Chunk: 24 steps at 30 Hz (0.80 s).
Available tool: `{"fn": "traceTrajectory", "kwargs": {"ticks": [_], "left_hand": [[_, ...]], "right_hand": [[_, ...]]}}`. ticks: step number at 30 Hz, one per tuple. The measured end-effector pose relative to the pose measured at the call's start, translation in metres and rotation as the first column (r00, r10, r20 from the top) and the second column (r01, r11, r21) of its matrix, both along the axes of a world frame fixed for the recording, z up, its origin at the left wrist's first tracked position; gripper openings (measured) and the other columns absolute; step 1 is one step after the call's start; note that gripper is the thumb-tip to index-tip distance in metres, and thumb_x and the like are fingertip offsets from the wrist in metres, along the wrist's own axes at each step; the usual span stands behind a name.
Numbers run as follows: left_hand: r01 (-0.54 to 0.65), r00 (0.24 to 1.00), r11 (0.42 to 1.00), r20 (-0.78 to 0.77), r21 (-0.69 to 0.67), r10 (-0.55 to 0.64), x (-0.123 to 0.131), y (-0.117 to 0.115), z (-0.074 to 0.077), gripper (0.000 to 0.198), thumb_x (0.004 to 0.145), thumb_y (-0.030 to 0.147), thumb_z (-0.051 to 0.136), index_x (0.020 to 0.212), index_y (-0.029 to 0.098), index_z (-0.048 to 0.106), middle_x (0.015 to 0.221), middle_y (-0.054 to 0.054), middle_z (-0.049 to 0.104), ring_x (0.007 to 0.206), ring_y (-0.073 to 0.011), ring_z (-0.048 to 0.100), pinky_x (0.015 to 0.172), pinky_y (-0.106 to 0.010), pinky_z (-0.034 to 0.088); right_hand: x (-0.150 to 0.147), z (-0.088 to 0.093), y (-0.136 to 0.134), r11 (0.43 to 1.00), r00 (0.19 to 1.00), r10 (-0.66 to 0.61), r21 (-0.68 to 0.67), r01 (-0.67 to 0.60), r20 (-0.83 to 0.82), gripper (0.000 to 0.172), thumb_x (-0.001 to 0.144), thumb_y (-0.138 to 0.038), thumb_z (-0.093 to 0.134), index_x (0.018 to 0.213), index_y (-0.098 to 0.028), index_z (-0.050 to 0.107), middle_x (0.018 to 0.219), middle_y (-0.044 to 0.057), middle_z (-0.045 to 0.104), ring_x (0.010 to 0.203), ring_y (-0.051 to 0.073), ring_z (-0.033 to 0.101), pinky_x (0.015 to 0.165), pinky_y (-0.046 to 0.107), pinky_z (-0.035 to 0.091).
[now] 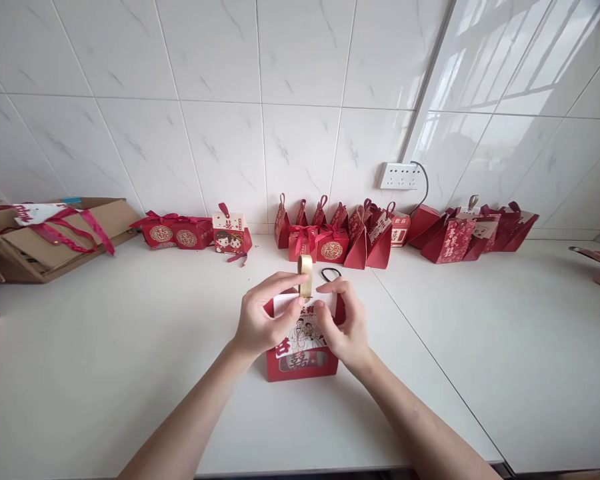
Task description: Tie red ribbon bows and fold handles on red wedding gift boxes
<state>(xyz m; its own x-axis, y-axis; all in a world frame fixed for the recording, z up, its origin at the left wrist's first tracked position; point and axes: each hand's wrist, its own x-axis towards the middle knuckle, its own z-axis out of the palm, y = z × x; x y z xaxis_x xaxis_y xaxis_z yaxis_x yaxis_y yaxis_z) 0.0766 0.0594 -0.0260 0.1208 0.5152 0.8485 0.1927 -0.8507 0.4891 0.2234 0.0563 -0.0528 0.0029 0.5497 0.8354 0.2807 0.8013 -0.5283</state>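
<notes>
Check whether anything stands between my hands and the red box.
Nothing visible does: the left hand is at the gold loop on top of the red box, and the right hand is at the box's upper edge.

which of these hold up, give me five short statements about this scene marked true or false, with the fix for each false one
1. A gold ribbon loop stands at the top of the box between the hands. True.
2. The white power strip lies on the table. False: the strip is on the tiled wall.
3. The left hand has its fingers at the gold ribbon loop. True.
4. The right hand is out of view. False: the right hand is at the other side of the box.
5. The brown cardboard lies at the picture's right edge. False: the cardboard is at the left.
</notes>
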Motion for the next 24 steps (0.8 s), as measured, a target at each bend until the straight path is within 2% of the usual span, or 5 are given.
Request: {"fn": "traceTrajectory", "kwargs": {"ticks": [5, 9, 14, 19, 24], "left_hand": [[-0.021, 1.0, 1.0, 0.0, -0.02, 0.021, 0.0007, -0.0005, -0.0007, 0.027, 0.077, 0.012, 0.06, 0.101, 0.019, 0.069, 0.092, -0.005, 0.07, 0.079, -0.0148, 0.066, 0.071, -0.024, 0.055], [-0.024, 1.0, 1.0, 0.005, -0.014, 0.024, 0.0013, -0.0009, -0.0004, 0.027, 0.076, 0.011, 0.06, 0.1, 0.019, 0.069, 0.091, -0.004, 0.07, 0.078, -0.014, 0.066, 0.07, -0.023, 0.055], [-0.017, 1.0, 1.0, 0.007, -0.013, 0.017, 0.0006, -0.0007, -0.0003, 0.028, 0.075, 0.011, 0.06, 0.1, 0.02, 0.069, 0.092, -0.004, 0.07, 0.078, -0.0145, 0.066, 0.07, -0.024, 0.055], [-0.018, 1.0, 1.0, 0.006, -0.02, 0.019, 0.0013, -0.0008, 0.0003, 0.026, 0.077, 0.013, 0.06, 0.1, 0.019, 0.07, 0.091, -0.005, 0.071, 0.077, -0.0147, 0.066, 0.068, -0.024, 0.055], [-0.025, 1.0, 1.0, 0.0, -0.008, 0.025, 0.0009, -0.0009, 0.0005, 0.026, 0.076, 0.013, 0.06, 0.099, 0.019, 0.07, 0.089, -0.005, 0.07, 0.076, -0.0148, 0.065, 0.068, -0.024, 0.055]], "right_hand": [[-0.0019, -0.0004, 0.0028, 0.999, 0.999, -0.005, -0.048, 0.004, -0.037, 0.01, 0.09, -0.017, 0.046, 0.081, -0.021, 0.048, 0.068, -0.003, 0.047, 0.057, 0.01, 0.044, 0.054, 0.024, 0.037], [-0.002, -0.0003, 0.0024, 0.998, 0.997, -0.023, -0.064, 0.018, -0.073, 0.014, 0.093, -0.017, 0.038, 0.086, -0.021, 0.05, 0.07, -0.003, 0.049, 0.057, 0.01, 0.045, 0.053, 0.023, 0.037], [-0.0014, 0.001, -0.0008, 0.998, 0.999, 0.003, -0.07, -0.006, -0.041, 0.006, 0.085, -0.016, 0.046, 0.088, -0.021, 0.048, 0.067, -0.004, 0.046, 0.049, 0.008, 0.039, 0.046, 0.022, 0.034], [-0.0021, 0.0018, -0.0004, 0.995, 0.998, -0.038, -0.09, 0.033, -0.052, 0.005, 0.083, -0.016, 0.047, 0.083, -0.021, 0.047, 0.067, -0.004, 0.048, 0.049, 0.008, 0.04, 0.045, 0.021, 0.034], [-0.0037, 0.002, 0.0007, 0.996, 0.998, -0.039, -0.082, 0.035, -0.05, 0.006, 0.082, -0.015, 0.047, 0.082, -0.021, 0.046, 0.063, -0.005, 0.043, 0.047, 0.008, 0.036, 0.042, 0.02, 0.032]]}}
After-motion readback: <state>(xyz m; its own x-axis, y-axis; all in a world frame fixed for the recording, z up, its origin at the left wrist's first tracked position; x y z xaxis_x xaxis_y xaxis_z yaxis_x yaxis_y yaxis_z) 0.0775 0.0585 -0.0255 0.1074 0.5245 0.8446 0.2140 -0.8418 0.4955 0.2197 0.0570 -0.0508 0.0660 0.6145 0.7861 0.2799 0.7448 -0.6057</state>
